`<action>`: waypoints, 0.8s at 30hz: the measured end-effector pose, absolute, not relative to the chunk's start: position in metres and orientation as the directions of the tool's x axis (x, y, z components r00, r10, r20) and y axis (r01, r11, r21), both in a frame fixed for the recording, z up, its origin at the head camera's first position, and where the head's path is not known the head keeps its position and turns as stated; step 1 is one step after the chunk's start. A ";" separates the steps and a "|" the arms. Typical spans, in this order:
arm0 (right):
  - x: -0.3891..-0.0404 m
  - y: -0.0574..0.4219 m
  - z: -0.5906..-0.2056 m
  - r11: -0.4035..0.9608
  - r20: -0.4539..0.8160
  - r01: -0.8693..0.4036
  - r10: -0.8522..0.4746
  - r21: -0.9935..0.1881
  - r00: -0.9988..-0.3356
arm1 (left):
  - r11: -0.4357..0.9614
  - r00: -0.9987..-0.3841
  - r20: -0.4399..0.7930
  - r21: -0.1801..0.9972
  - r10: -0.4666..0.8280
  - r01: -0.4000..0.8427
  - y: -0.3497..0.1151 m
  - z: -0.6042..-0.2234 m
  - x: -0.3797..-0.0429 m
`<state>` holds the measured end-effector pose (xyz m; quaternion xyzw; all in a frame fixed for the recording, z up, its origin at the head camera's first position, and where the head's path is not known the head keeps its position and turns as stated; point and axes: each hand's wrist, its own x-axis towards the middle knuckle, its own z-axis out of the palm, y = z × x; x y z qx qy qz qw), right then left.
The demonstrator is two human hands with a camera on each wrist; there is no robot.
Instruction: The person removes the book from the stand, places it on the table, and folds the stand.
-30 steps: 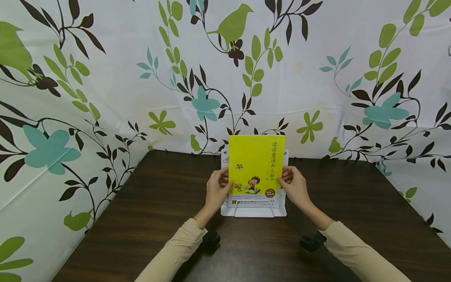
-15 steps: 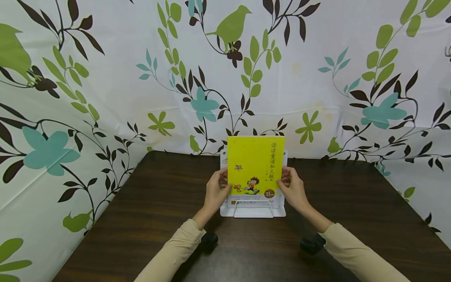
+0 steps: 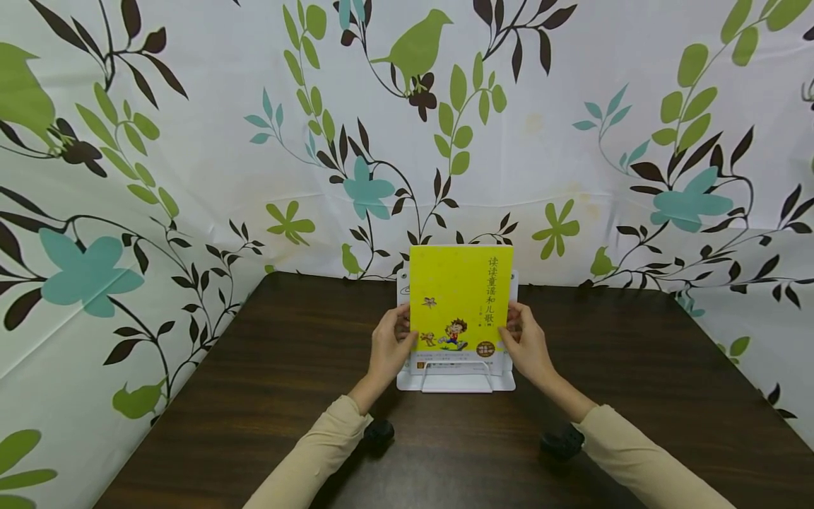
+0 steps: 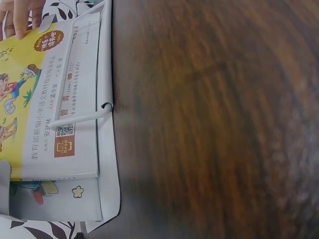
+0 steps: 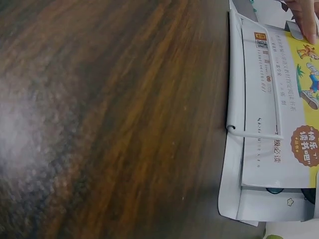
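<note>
A yellow children's book (image 3: 454,297) with a cartoon boy and dog on its cover stands upright on a white book stand (image 3: 458,385). My left hand (image 3: 386,346) grips the book's left side, thumb over the cover's edge. On the right side my right hand (image 3: 528,345) holds it the same way, its fingers partly hidden behind. A white wire bar (image 4: 82,118) crosses the book's lower front. In the right wrist view a grey clip (image 5: 295,31) laps the cover's edge close to my left thumb (image 5: 308,25).
The stand rests on a dark wood-grain table (image 3: 267,396) near its far edge. Behind it hangs a white cloth (image 3: 210,141) printed with birds, leaves and flowers. Black bands with dark devices (image 3: 379,435) sit at both wrists.
</note>
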<state>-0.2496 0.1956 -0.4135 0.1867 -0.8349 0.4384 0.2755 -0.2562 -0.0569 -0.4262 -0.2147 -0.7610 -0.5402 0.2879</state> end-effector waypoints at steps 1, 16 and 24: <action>-0.250 0.195 -0.414 0.544 0.625 -0.555 -0.071 -0.629 -0.777 | 0.328 -0.743 0.669 0.699 0.013 0.635 -0.057 -0.426 -0.256; -0.253 0.194 -0.406 0.566 0.604 -0.545 -0.101 -0.619 -0.791 | 0.359 -0.732 0.681 0.691 -0.028 0.628 -0.054 -0.424 -0.257; -0.256 0.195 -0.399 0.574 0.660 -0.603 -0.139 -0.554 -0.738 | 0.385 -0.740 0.669 0.701 -0.064 0.600 -0.052 -0.413 -0.259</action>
